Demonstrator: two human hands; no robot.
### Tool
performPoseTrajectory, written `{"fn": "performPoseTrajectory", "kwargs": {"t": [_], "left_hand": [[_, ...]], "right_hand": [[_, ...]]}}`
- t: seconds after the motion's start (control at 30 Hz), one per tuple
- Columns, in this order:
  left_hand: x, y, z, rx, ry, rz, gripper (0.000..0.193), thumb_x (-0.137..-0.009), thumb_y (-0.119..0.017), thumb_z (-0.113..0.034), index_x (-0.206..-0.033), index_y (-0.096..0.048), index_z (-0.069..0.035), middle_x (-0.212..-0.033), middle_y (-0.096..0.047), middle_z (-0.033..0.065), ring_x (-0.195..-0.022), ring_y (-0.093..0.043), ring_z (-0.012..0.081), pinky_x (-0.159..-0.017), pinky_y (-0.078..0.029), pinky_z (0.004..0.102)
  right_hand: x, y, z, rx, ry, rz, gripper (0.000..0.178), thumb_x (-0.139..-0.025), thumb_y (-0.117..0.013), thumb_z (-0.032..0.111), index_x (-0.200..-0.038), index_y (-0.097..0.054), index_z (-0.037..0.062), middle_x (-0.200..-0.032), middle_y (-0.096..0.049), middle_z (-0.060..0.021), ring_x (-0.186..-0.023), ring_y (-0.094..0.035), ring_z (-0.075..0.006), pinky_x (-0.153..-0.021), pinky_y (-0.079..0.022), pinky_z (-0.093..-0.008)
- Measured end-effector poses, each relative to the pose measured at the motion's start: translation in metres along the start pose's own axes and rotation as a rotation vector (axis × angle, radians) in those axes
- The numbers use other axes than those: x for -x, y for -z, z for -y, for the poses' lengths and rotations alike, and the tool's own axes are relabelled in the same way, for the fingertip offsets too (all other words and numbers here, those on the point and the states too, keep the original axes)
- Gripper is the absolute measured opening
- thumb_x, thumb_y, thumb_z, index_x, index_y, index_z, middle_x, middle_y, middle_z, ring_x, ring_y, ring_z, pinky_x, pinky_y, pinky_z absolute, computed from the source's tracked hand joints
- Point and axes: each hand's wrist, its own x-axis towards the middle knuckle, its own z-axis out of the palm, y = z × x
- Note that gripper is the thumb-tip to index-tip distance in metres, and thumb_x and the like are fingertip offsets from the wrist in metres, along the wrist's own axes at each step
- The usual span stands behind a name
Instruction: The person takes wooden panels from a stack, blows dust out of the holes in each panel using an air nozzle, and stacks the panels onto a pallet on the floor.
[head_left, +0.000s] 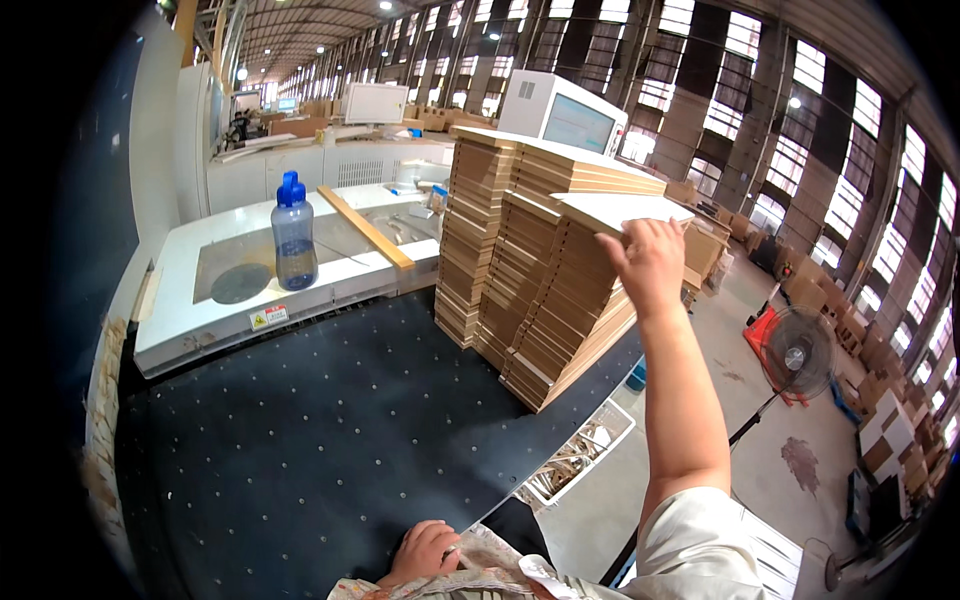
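Observation:
My right hand (652, 258) reaches up to the nearest stack of brown boards (565, 310), its fingers bent over the near edge of the white-faced top board (610, 208). The thumb points left along that edge, and the palm hides the board's near corner. Two more stacks of boards (468, 240) stand close behind and to the left, the farthest one tallest. All rest on a black table (300, 440) dotted with small studs. My left hand (425, 550) lies at the table's front edge close to my body, fingers curled and apparently holding nothing.
A blue-capped water bottle (295, 240) and a wooden strip (365, 228) lie across the white machine top (190, 310). Below the table's right edge sits a white crate (585, 455) of scraps. A standing fan (795, 355) is to the right; a monitor (575, 115) rises behind the boards.

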Motion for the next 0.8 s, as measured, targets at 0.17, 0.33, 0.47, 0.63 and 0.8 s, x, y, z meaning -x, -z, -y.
{"fn": "performPoseTrajectory", "kwargs": {"t": [0.17, 0.33, 0.47, 0.63, 0.8], "left_hand": [[-0.006, 0.014, -0.002, 0.172, 0.077, -0.072, 0.021, -0.069, -0.065, -0.013, -0.088, -0.062, -0.005, -0.092, -0.06, 0.0118, -0.094, -0.056, 0.0284, -0.082, -0.044, 0.0371], [-0.052, 0.063, -0.009, 1.297, 0.403, -0.166, 0.051, -0.086, -0.053, -0.031, -0.128, -0.036, -0.008, -0.12, -0.051, 0.0096, -0.105, -0.052, 0.0223, -0.091, -0.042, 0.0403], [-0.073, 0.126, -0.066, 1.74, 0.157, -0.227, 0.069, -0.086, -0.041, -0.056, -0.134, -0.031, -0.008, -0.13, -0.044, 0.0125, -0.115, -0.047, 0.026, -0.098, -0.035, 0.0447], [0.026, 0.133, -0.028, 1.773, 0.383, -0.666, 0.059, -0.077, -0.057, -0.028, -0.128, -0.039, -0.002, -0.122, -0.05, 0.0145, -0.114, -0.047, 0.0298, -0.099, -0.036, 0.042], [0.134, 0.123, -0.018, 1.9, 0.448, -0.853, 0.061, -0.072, -0.055, -0.021, -0.128, -0.039, -0.002, -0.121, -0.051, 0.0144, -0.109, -0.051, 0.0311, -0.092, -0.043, 0.0435]], "right_hand": [[0.002, 0.049, 0.066, -0.3, 0.166, -0.271, 0.03, -0.067, -0.074, 0.031, -0.071, -0.051, 0.0121, -0.071, -0.053, -0.0015, -0.073, -0.055, -0.0181, -0.092, -0.038, -0.0416], [0.027, 0.1, 0.16, -0.772, 0.342, -0.313, 0.035, -0.057, -0.079, 0.025, -0.073, -0.052, 0.009, -0.073, -0.055, -0.0051, -0.069, -0.056, -0.0237, -0.078, -0.047, -0.0428], [0.084, 0.128, 0.216, -0.923, 0.648, -0.051, 0.014, -0.066, -0.054, 0.021, -0.075, -0.051, 0.0099, -0.086, -0.055, -0.0078, -0.094, -0.056, -0.025, -0.092, -0.04, -0.0501], [0.152, 0.14, 0.243, -1.511, 0.932, 0.357, 0.014, -0.07, -0.059, 0.015, -0.076, -0.053, 0.0035, -0.085, -0.051, -0.0122, -0.096, -0.052, -0.0299, -0.092, -0.039, -0.0462], [0.246, 0.082, 0.2, -1.93, -0.484, 1.077, 0.037, -0.076, -0.07, 0.019, -0.107, -0.057, 0.0049, -0.102, -0.06, -0.0091, -0.089, -0.06, -0.0225, -0.076, -0.05, -0.0316]]}}
